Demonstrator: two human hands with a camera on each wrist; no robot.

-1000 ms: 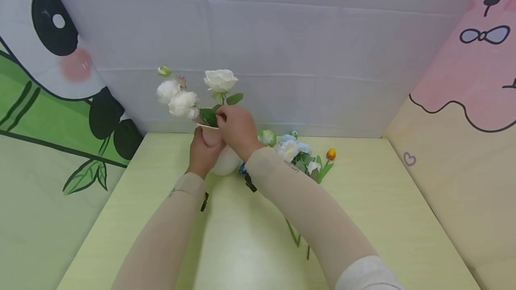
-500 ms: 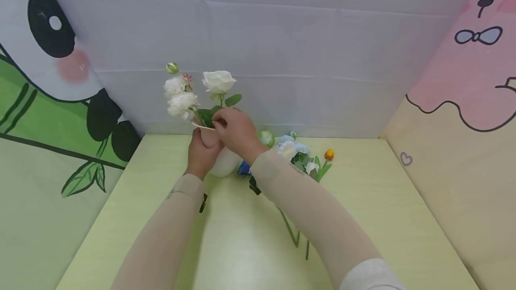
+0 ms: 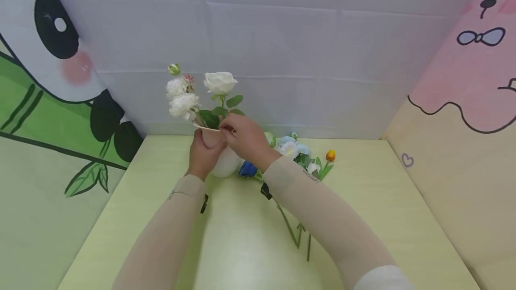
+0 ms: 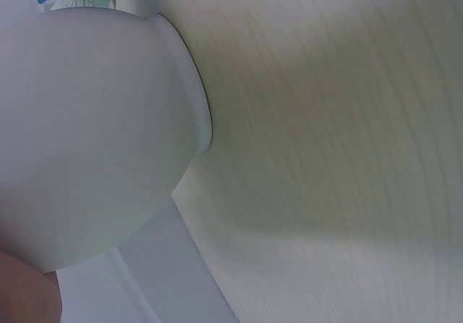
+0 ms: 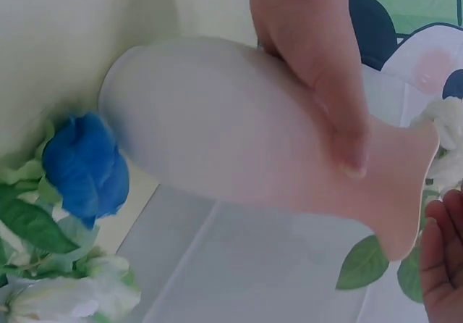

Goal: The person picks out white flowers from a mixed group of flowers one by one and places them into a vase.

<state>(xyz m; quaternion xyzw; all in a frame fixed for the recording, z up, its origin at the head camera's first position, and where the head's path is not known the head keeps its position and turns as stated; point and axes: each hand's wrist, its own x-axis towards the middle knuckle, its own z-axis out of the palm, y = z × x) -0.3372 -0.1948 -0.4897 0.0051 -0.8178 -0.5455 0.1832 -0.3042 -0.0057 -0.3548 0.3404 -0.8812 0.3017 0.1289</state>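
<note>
My left hand point(image 3: 204, 151) grips the neck of a vase point(image 3: 225, 164), pale pink at its flared mouth and white at its round base. In the right wrist view the left thumb lies along the vase neck point(image 5: 383, 171). A white rose point(image 3: 220, 83) with green leaves stands up from the mouth. Left of it, a spray of white blossoms point(image 3: 183, 104) with a green bud leans out. My right hand point(image 3: 246, 135) is at the rim, fingertips curled beside the rose's leaves; I cannot tell whether they pinch the stem.
On the table point(image 3: 242, 245), a blue flower point(image 3: 247, 169) lies close to the vase base. Right of it are pale blue and white flowers point(image 3: 290, 149) and an orange tulip point(image 3: 330, 155). Their stems point(image 3: 288, 225) extend toward the front, partly under the right forearm. A white cloth wall point(image 3: 282, 57) stands behind.
My right hand has moved down and slightly right to the rim, uncovering more leaves and the blue flower. The white spray swung a little right. My left hand stays on the vase.
</note>
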